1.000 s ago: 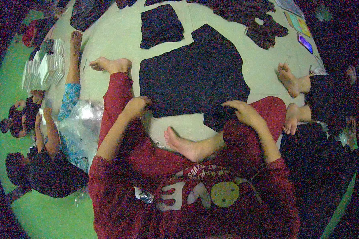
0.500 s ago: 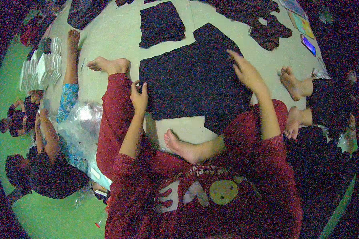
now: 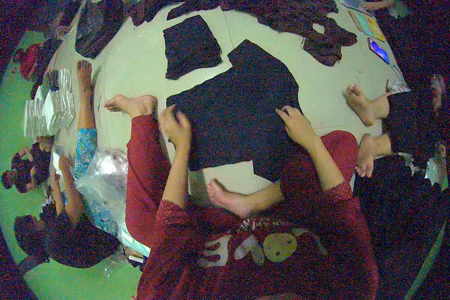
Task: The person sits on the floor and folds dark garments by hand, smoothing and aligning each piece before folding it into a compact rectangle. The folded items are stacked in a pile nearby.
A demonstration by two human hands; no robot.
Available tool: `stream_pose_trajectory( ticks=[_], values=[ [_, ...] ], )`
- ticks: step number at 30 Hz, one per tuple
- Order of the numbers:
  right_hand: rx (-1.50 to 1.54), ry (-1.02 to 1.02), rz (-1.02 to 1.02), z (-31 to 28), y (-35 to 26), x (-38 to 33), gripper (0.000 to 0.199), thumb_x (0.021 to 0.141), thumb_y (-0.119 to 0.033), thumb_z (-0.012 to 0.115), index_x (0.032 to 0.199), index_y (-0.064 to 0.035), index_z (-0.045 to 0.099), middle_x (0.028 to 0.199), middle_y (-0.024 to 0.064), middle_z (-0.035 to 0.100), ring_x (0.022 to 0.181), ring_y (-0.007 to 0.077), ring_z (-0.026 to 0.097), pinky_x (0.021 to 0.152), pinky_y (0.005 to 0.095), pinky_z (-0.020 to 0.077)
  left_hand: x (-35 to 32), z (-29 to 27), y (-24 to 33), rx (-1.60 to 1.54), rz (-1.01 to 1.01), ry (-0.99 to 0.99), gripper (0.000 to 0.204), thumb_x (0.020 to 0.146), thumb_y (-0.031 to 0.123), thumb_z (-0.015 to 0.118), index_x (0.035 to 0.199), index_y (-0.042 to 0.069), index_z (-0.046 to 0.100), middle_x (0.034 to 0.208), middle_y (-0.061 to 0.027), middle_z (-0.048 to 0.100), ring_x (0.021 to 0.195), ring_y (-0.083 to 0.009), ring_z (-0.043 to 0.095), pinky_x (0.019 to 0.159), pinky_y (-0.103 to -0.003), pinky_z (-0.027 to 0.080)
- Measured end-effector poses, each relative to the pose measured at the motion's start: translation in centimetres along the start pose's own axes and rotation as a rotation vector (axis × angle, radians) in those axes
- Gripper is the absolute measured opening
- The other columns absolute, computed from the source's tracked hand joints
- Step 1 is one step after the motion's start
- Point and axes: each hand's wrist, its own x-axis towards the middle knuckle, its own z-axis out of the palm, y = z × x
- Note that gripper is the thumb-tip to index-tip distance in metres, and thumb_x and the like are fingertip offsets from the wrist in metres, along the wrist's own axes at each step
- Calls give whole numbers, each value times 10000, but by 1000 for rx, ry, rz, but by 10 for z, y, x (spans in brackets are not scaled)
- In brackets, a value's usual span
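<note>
A large black garment (image 3: pixel 240 110) lies flat on the pale floor sheet (image 3: pixel 135 55) in front of me. My left hand (image 3: pixel 176 126) grips its left edge with curled fingers. At the right edge, my right hand (image 3: pixel 296 123) presses on the black cloth, fingers bent onto it. I sit cross-legged in red clothes, one bare foot (image 3: pixel 227 197) under the garment's near edge and the other foot (image 3: pixel 130 104) out to the left.
A smaller black cloth piece (image 3: pixel 191 46) lies beyond. More dark garments (image 3: pixel 305 20) are piled at the far side. Another person's bare feet (image 3: pixel 365 105) rest at the right. People sit at the left near clear plastic bags (image 3: pixel 102 175) and stacked white packets (image 3: pixel 50 105).
My right hand drew back from the garment's upper right area to its right edge. My left hand stayed at the left edge, shifting slightly up the cloth.
</note>
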Motion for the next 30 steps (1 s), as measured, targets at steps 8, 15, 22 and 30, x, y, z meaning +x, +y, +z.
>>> stream_pose_trajectory(
  ticks=[8,15,22,30],
  values=[
    [91,-3,-64,-20,14,-1,557,679,-7,604,1212,-61,451,1197,159,446,1091,330,443,917,380,398,132,155,114,-171,-232,-789,419,717,340,637,898,-38,613,896,-226,619,818,-371,602,751,-418,467],
    [171,-100,-20,-36,31,20,552,702,-16,600,1226,-100,448,1169,123,445,1068,314,449,922,364,393,183,186,110,-682,-569,-1059,295,757,266,581,668,-15,592,603,-78,554,488,-152,492,446,-303,381],
    [233,-101,-26,-40,39,31,559,728,-20,589,1254,-103,419,1165,132,460,1066,301,460,932,365,385,180,179,137,-873,-373,-708,340,731,150,682,1019,30,546,860,-91,631,744,-163,595,659,-278,476],
    [643,-68,73,-95,56,42,484,836,-38,485,1301,-114,375,1076,105,573,962,210,553,856,307,421,45,66,175,-489,652,-800,421,698,46,563,1116,39,516,946,-123,597,922,-287,557,824,-400,420]
  ],
)
